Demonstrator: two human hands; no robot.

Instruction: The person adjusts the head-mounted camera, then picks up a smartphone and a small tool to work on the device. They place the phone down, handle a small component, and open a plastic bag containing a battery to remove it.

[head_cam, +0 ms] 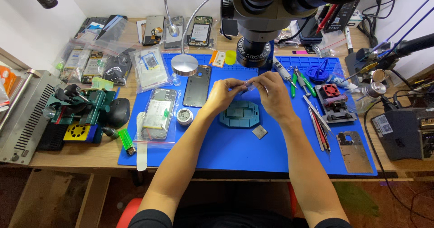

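All positions are given relative to the blue rubber work mat [235,151] that covers the middle of the wooden bench.

Left of the mat: a grey perforated metal housing [20,117] at the bench edge, then a green and black clamping fixture [81,108] and a black rounded mouse-shaped object [118,112]. A green lighter [126,141] lies at the mat's left border. Behind the mat's left corner lie several clear zip bags holding phone parts [90,63].

On the left part of the mat: a bagged phone frame with a white battery [158,112], a small round tin [184,116] just beside it, and a dark rectangular phone back cover [197,86] behind the tin. A round silver lamp head on a gooseneck [184,64] hangs over the rear edge.

Centre of the mat: the left hand [222,94] and right hand [272,92] meet above a dark teal rectangular jig plate [239,114]. Both hands pinch a small thin pale part [244,85] between thumb and fingertips; the part is held clear of the mat, just behind the jig plate. Its kind cannot be told. A small grey square chip [259,131] lies on the mat, near the jig's right front corner. A black microscope head [262,11] stands above the rear centre.

Right part of the mat: a row of tweezers and slim tools [318,124], a small holder with a red fan [332,99], and a flat metal shield plate [354,151] at the front right corner.

Right of the mat: a dark grey station box [402,133].
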